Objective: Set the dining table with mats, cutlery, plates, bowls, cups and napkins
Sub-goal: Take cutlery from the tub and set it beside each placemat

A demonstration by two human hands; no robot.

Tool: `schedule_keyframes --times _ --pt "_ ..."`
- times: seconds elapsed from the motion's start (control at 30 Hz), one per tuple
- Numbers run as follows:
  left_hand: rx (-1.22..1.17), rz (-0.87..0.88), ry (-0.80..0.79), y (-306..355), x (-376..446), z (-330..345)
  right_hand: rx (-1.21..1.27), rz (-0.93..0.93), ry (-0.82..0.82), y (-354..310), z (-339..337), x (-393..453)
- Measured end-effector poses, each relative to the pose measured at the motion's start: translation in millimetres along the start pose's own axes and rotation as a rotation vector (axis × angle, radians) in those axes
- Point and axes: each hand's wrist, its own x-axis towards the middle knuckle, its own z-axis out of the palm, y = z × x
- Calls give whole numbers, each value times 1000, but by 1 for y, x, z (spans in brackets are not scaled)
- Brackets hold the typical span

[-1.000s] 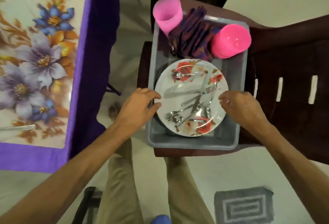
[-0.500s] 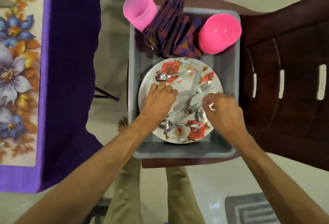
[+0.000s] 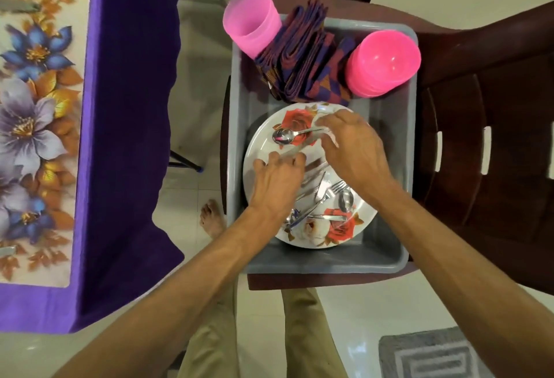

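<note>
Grey tub (image 3: 386,260) holding flowered plate (image 3: 263,143) strewn with forks, knives (image 3: 322,190), left grip (image 3: 277,179) curled onto cutlery, right grip (image 3: 353,149) pinching spoon (image 3: 295,134) handle, beyond both grips pink cups (image 3: 250,22), folded napkins (image 3: 302,59), pink bowls (image 3: 383,62).

Under my left hand (image 3: 277,185) I see shiny metal cutlery (image 3: 323,194) on a glossy round rose-printed plate (image 3: 341,229); beyond my right hand (image 3: 356,152), folded purple cloth napkins (image 3: 302,62) beside smooth pink plastic cups (image 3: 250,20).
</note>
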Motion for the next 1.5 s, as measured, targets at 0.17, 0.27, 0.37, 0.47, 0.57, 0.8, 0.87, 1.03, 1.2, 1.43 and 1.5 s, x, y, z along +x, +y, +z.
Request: schedule_keyframes --times 0.17,0.27,0.37,0.47,0.57,0.8,0.87,1.03,1.2,1.43,1.5 --pt "-75 12 -39 -9 -2 5 -234 -194 -258 4 40 39" --pt "-262 -35 -91 -17 5 6 -232 -173 -356 6 45 49" --pt "-312 -47 -140 -23 8 5 -239 -146 -414 6 46 58" --pt "-353 -58 -160 -27 5 1 -303 -205 -451 6 43 59" --pt "-446 -119 -157 -39 -9 -7 -349 -292 -451 9 40 56" --pt "-804 -279 -244 -84 -66 -31 2 -52 -421 18 33 56" --pt "-932 -332 -261 -94 -78 -33 197 76 -415 23 27 52" --pt "-1226 -502 -171 -106 -90 -31 726 378 -541 26 9 30" --pt "-1337 -555 -93 -107 -86 -33 847 488 -629 31 5 14" --pt "-1402 -537 -138 -95 -76 -38 843 596 -429 25 18 -10" --pt "-1408 -541 -130 -92 -71 -40 751 574 -388 22 24 -14"
